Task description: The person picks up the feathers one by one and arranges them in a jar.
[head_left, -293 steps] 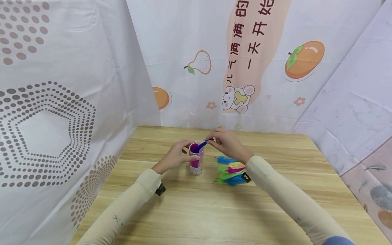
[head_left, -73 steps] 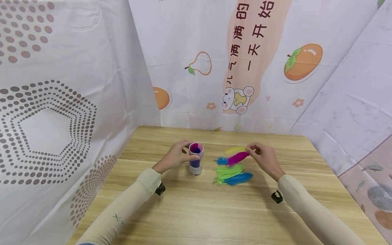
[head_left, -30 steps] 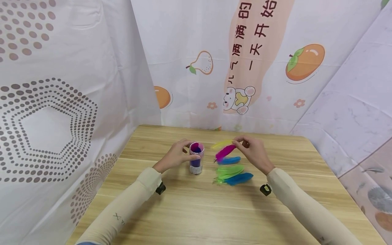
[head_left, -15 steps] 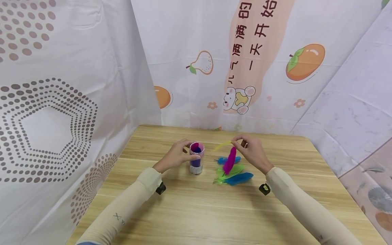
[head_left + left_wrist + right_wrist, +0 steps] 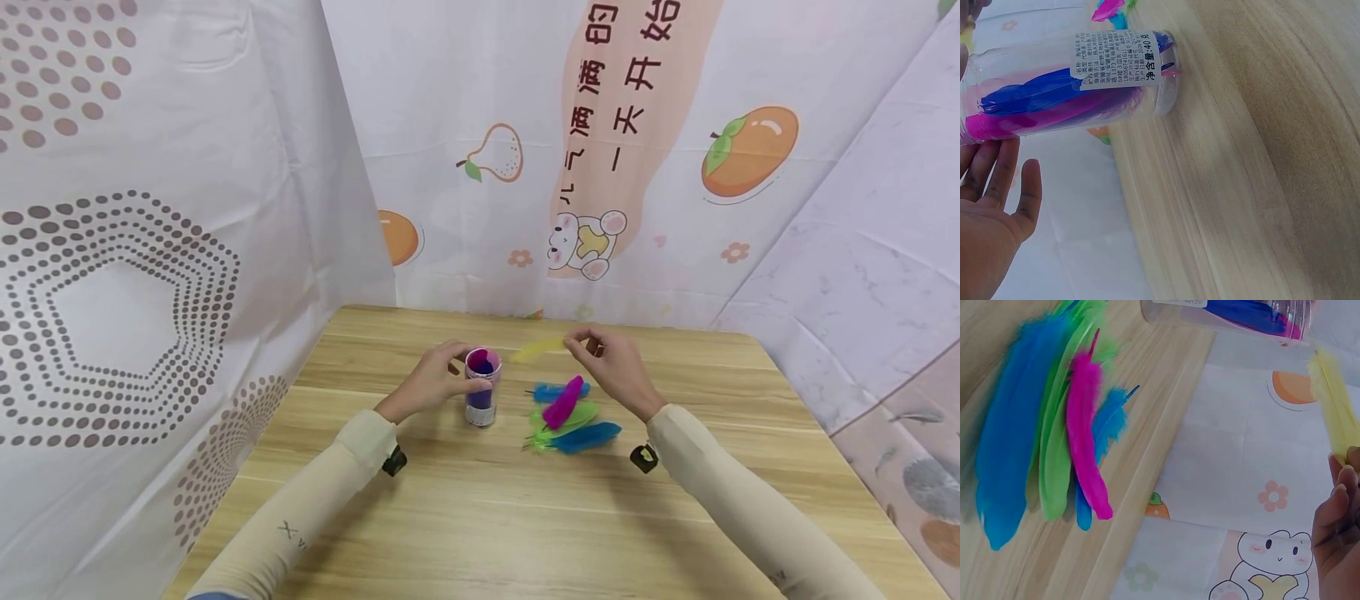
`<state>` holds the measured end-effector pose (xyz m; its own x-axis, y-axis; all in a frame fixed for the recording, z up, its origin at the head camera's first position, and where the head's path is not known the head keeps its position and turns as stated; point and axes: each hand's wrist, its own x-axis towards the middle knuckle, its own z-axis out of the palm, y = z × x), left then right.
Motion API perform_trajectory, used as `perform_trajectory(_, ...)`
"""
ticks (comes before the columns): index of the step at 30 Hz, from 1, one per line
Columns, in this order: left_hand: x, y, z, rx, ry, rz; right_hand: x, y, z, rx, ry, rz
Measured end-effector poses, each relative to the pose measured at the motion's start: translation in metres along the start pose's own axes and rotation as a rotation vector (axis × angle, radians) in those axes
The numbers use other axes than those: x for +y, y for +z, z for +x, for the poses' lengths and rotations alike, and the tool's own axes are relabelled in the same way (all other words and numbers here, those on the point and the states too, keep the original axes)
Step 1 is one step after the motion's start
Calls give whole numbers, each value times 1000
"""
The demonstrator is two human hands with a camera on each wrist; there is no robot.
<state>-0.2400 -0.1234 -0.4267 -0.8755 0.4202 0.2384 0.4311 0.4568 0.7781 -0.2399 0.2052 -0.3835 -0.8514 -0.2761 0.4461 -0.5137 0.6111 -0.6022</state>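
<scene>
My left hand [image 5: 427,383] holds a clear plastic jar [image 5: 481,414] upright by its upper part, thumb on the near side. Inside the jar [image 5: 1054,122], dark blue and magenta feathers show through the wall. My right hand [image 5: 617,373] pinches a yellow feather [image 5: 538,350] by its tip, raised above the table with its quill end pointing at the jar's mouth. Below that hand lies a magenta feather [image 5: 564,404], on top of green feathers [image 5: 1057,456] and a small blue feather [image 5: 1109,419]. A larger blue feather [image 5: 1007,437] lies beside the green ones.
The wooden table [image 5: 480,517] bears the jar and the loose feathers near its middle. A printed white curtain [image 5: 442,233] hangs right behind its back edge, and another curtain [image 5: 120,317] stands along the left side.
Earlier my right hand put a dark blue feather into the jar. It then lifted magenta and yellow feathers together; the magenta one dropped onto the pile. My left hand stayed at the jar.
</scene>
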Motion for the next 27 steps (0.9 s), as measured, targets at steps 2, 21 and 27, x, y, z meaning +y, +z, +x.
perform_trajectory(2, 0, 0, 0, -1, -1, 5, -2, 0, 1, 1, -4, 4)
perform_trajectory(21, -1, 0, 0, -12, 3, 3, -23, 12, 16, -4, -125, 7)
perform_trajectory(27, 1, 0, 0, -6, 14, 11, -28, 16, 20, -12, -171, 17)
